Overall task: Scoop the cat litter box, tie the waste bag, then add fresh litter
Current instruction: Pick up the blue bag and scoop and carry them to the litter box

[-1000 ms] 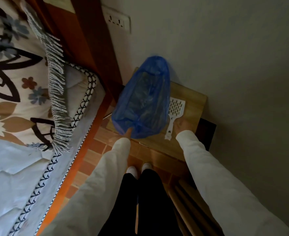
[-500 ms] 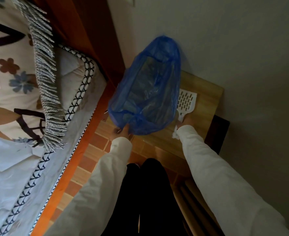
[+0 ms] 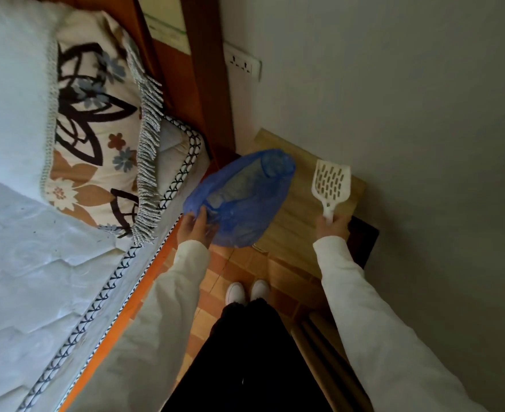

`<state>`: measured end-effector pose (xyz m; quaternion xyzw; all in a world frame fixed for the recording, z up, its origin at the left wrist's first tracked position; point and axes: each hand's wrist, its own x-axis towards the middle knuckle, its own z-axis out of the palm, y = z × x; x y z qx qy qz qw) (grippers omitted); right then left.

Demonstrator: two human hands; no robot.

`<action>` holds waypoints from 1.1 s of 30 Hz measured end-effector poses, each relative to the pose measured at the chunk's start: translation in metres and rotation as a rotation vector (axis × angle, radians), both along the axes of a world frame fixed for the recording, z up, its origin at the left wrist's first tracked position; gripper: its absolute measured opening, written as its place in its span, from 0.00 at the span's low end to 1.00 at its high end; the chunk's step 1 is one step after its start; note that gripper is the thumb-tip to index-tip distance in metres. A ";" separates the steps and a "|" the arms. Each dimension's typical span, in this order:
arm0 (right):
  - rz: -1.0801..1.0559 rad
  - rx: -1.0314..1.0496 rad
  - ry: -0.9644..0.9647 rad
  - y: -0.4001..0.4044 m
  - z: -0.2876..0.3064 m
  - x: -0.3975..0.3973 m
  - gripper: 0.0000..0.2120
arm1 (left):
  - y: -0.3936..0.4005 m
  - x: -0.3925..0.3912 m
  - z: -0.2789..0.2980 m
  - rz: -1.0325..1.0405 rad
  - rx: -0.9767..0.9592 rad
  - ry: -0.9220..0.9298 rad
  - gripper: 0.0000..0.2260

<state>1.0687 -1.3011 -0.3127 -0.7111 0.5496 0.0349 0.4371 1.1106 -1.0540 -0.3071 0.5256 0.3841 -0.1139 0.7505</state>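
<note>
My left hand point(image 3: 196, 226) grips the rim of a translucent blue plastic bag point(image 3: 242, 197), which hangs limp above the floor and the near left corner of a low wooden table point(image 3: 299, 221). A white slotted litter scoop point(image 3: 331, 181) is lifted off the table top, its handle in my right hand point(image 3: 333, 226) and its head pointing away from me. No litter box shows in the head view.
A bed point(image 3: 52, 278) with a patterned fringed pillow point(image 3: 96, 156) fills the left side. Its wooden headboard post point(image 3: 212, 93) stands by a grey wall point(image 3: 409, 99) with a socket strip point(image 3: 242, 63). Orange floor tiles point(image 3: 230, 263) lie under my white shoes point(image 3: 246, 291). Wooden slats point(image 3: 331, 352) lie at lower right.
My right hand has closed on the scoop's handle and raised it off the table. The bag has sagged lower and shifted left with my left hand. The camera tilted up.
</note>
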 end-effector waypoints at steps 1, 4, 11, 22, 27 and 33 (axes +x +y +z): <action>-0.004 0.002 -0.046 0.007 0.014 -0.003 0.16 | 0.007 -0.004 0.014 -0.010 -0.004 -0.008 0.07; 0.098 0.087 -0.089 0.029 0.052 -0.011 0.12 | 0.030 -0.017 0.048 -0.056 0.063 -0.069 0.10; 0.348 0.214 -0.133 0.078 0.099 -0.021 0.12 | 0.081 -0.054 0.094 -0.025 0.203 -0.133 0.09; 0.721 0.319 -0.173 0.139 0.142 -0.008 0.13 | 0.134 -0.130 0.138 0.359 0.181 -0.237 0.12; 1.015 0.244 -0.216 0.168 0.158 -0.012 0.15 | 0.140 -0.183 0.149 0.662 0.134 -0.266 0.12; 1.300 0.277 -0.212 0.212 0.167 -0.035 0.11 | 0.151 -0.264 0.151 0.977 0.106 -0.328 0.18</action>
